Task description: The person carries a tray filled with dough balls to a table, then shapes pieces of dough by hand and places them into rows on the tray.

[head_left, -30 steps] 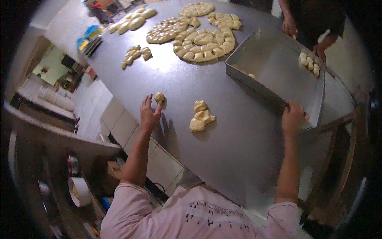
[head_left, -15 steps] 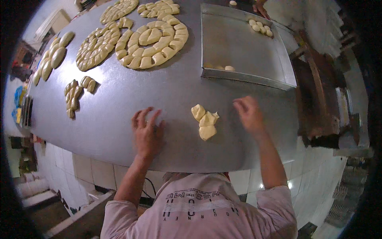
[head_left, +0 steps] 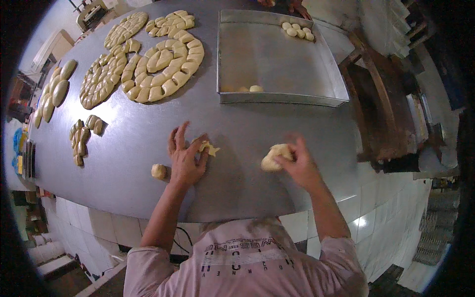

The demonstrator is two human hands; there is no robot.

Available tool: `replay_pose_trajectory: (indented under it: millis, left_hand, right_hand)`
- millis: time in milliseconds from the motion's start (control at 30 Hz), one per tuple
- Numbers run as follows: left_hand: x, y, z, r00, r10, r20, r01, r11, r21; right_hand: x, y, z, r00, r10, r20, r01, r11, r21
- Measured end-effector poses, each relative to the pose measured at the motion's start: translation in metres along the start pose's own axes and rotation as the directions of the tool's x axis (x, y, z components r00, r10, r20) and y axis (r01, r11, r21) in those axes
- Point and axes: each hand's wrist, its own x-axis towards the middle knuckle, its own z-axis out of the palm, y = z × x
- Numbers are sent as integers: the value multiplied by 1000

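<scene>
My left hand (head_left: 185, 161) grips a small torn piece of pale dough (head_left: 210, 148) between thumb and forefinger, its other fingers raised. A small dough ball (head_left: 158, 171) sits beside that hand, on its left. My right hand (head_left: 303, 166) is closed on a larger, soft dough lump (head_left: 273, 159), its fingertips slightly blurred. Both hands are over the grey metal table (head_left: 232, 198), near its front edge.
Shaped dough rings and braids (head_left: 163, 89) lie at the back left, smaller glazed pieces (head_left: 79, 138) nearer. A square metal tray (head_left: 282, 96) with several dough balls stands at the back right. A co-worker's hand (head_left: 299, 10) shows beyond it, a wooden structure (head_left: 371, 104) at the right.
The three-piece dough cluster has been parted, a piece in each hand. My left hand moved from beside the cluster onto a piece; my right hand came down onto the larger lump.
</scene>
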Motion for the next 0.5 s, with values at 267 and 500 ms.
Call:
replay_pose_trajectory:
  millis: [267,500]
  left_hand:
    - [-10,114,4,942,-57,330,289,636,-715]
    - [-50,15,-52,849,-475,231,450,421,-788]
  right_hand:
    - [8,-5,-12,993,-100,55,60,869,491]
    - [-30,76,-53,989,6,-148,22,981,190]
